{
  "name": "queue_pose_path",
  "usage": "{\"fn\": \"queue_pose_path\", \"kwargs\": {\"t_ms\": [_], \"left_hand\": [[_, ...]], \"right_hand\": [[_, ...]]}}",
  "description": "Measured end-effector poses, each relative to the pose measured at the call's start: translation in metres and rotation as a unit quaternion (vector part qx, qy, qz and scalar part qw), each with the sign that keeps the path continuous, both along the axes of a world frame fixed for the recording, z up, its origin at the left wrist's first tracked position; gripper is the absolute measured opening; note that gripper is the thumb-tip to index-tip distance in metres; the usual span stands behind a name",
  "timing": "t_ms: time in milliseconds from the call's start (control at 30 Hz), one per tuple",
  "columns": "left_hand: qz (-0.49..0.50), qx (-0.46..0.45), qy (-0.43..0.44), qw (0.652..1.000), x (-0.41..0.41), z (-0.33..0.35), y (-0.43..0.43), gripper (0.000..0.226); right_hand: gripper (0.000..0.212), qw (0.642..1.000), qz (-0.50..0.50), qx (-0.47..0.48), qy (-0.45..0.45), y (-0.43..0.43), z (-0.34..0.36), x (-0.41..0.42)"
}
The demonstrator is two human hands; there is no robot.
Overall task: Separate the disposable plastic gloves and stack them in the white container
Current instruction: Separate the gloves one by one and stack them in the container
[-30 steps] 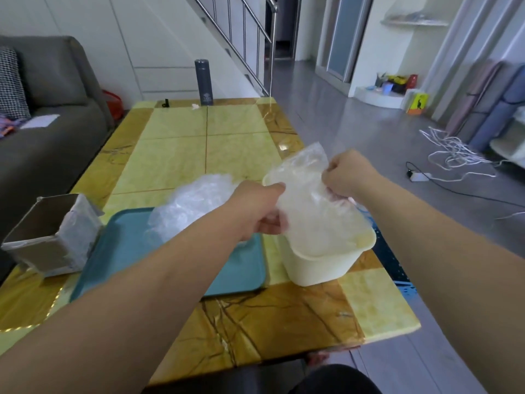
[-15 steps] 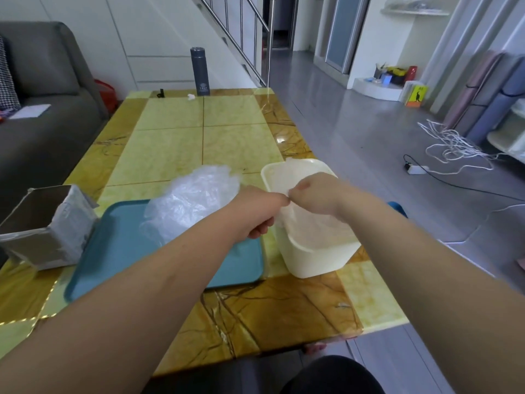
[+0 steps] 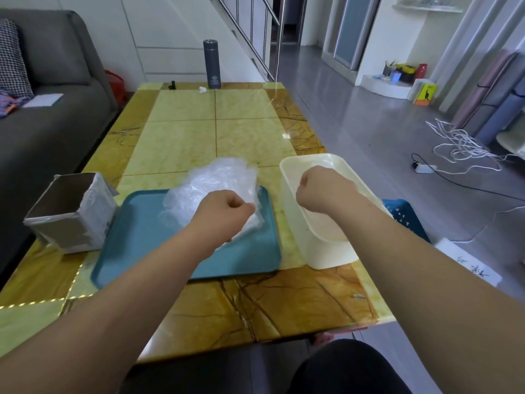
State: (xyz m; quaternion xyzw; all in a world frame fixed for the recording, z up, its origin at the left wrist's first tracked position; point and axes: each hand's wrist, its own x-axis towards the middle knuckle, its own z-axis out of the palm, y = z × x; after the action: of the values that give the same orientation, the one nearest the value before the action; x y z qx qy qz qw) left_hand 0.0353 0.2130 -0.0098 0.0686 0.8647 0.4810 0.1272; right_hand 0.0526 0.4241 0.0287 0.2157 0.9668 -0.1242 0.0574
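Sits at the tabletop [image 3: 244, 132], teal tray [image 3: 142, 240] toward its near edge, white container [image 3: 321, 251] at its near right edge, just beside the tray. Curls the left hand [image 3: 224, 213] over the right edge of the glove pile [image 3: 216, 180] on the tray's far right part; curls the right hand [image 3: 322, 187] inside the container, over the stacked gloves [image 3: 326, 228]. Cannot tell whether either fist pinches a glove.

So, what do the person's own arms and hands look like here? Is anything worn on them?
The left forearm and the right forearm are bare all the way to the edge of the picture; no sleeve shows. The left hand and the right hand wear no glove. No watch, bracelet or ring is visible on the sides facing the camera, and no markings.
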Motion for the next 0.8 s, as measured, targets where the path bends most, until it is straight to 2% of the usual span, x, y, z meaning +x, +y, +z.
{"fn": "queue_pose_path", "kwargs": {"t_ms": [100, 200, 233, 300, 400, 500, 567, 667, 800], "left_hand": [[-0.003, -0.136, 0.123, 0.983, -0.004, -0.029, -0.027, 0.011], [-0.080, -0.262, 0.147, 0.950, -0.008, -0.062, -0.055, 0.031], [-0.115, -0.288, 0.132, 0.942, -0.007, -0.068, -0.059, 0.036], [-0.168, -0.309, 0.101, 0.931, -0.005, -0.079, -0.075, 0.044], [-0.199, -0.306, 0.130, 0.922, -0.004, -0.084, -0.090, 0.048], [-0.157, -0.266, 0.180, 0.934, -0.011, -0.089, -0.102, 0.023], [-0.126, -0.270, 0.205, 0.932, -0.016, -0.092, -0.108, 0.015], [-0.077, -0.235, 0.206, 0.947, -0.018, -0.086, -0.111, 0.019], [-0.035, -0.107, 0.214, 0.970, -0.022, -0.063, -0.113, 0.028]], "right_hand": [[0.030, 0.994, 0.010, 0.011, 0.109, -0.033, 0.012, 0.000], [0.025, 0.959, 0.069, -0.104, 0.253, -0.084, 0.000, -0.001], [0.025, 0.949, 0.078, -0.158, 0.262, -0.096, -0.009, 0.001], [0.029, 0.943, 0.084, -0.241, 0.215, -0.121, -0.036, -0.001], [0.040, 0.952, 0.086, -0.258, 0.142, -0.135, -0.077, -0.002], [0.048, 0.955, 0.084, -0.257, 0.124, -0.135, -0.100, -0.009], [0.051, 0.955, 0.082, -0.258, 0.122, -0.131, -0.106, -0.013], [0.058, 0.955, 0.091, -0.257, 0.121, -0.127, -0.105, -0.014], [0.086, 0.938, 0.151, -0.289, 0.122, -0.120, -0.092, -0.007]]}}
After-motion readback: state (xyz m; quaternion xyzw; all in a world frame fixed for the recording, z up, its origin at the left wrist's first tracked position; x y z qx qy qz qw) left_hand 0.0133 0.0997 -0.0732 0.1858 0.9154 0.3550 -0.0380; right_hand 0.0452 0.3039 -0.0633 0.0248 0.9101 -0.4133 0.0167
